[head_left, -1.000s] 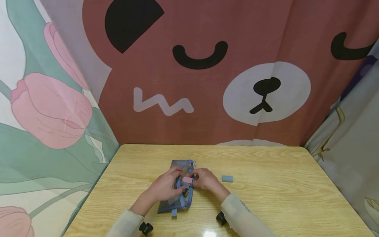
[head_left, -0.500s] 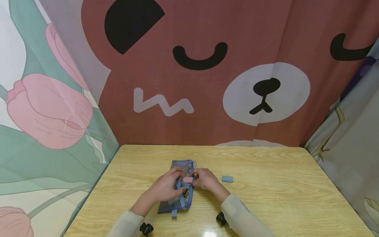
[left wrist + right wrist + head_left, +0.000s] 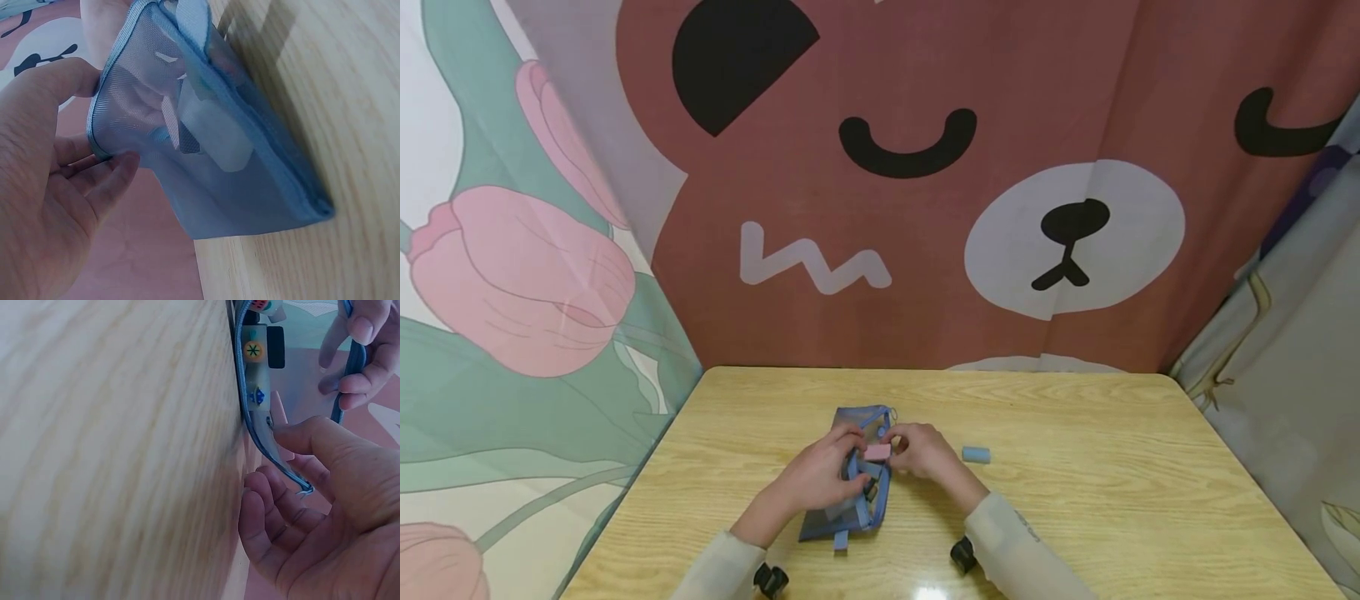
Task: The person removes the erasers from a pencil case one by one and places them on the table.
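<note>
A blue mesh zip pouch [image 3: 853,414] lies on the table with its zip side spread open. My left hand [image 3: 820,473] grips the edge of its opening, fingers and thumb bent over the trim, as the left wrist view also shows. At the mouth, my right hand [image 3: 927,454] pinches a pink block [image 3: 877,452], which shows only in part between thumb and fingers in the right wrist view. Inside the pouch are a grey-blue block [image 3: 869,469] and small fruit-printed pieces [image 3: 253,350]. A pale piece [image 3: 219,134] shows through the mesh.
A light blue cylinder [image 3: 976,454] lies on the wooden table [image 3: 1112,483] to the right of my right hand. A small blue fabric tab [image 3: 841,540] sticks out from the pouch's near end. A bear-print curtain [image 3: 910,317] hangs behind the table.
My right hand has shifted slightly, and the pink block has moved a little up and to the right with it. The left hand and the pouch have stayed put.
</note>
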A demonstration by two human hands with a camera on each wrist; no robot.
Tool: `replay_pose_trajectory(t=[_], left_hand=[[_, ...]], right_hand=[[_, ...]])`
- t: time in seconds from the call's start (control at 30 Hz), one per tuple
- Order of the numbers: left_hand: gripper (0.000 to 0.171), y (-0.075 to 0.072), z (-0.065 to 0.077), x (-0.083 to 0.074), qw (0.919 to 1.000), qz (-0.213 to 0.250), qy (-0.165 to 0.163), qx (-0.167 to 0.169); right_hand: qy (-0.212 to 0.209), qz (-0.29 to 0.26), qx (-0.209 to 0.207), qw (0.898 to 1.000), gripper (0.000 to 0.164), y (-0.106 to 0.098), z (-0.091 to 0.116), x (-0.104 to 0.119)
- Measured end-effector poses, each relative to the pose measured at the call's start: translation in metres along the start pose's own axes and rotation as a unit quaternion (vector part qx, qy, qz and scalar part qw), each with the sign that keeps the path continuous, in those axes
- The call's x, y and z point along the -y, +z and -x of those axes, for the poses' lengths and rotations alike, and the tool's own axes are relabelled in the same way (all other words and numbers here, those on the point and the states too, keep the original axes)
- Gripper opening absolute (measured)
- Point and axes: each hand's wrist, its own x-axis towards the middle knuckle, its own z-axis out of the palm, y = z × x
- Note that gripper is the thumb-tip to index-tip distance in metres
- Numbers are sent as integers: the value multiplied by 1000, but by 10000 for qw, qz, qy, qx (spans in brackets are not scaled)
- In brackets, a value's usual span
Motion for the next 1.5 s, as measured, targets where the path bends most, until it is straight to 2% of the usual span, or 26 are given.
replay_pose_trajectory(t=[0.43,0.87,1.5], left_hand=[[40,-3,-1,-1,9999,25,-109,43],[41,-2,0,1,10000,41,-26,-10],[41,1,0,1,10000,13,-3,-70]], right_hand=[[-183,70,-209,9996,24,-11,5,2],[-3,-320,-355,9989,27,-27,20,4],[159,-543,-527,9970,24,-44,33,-6]])
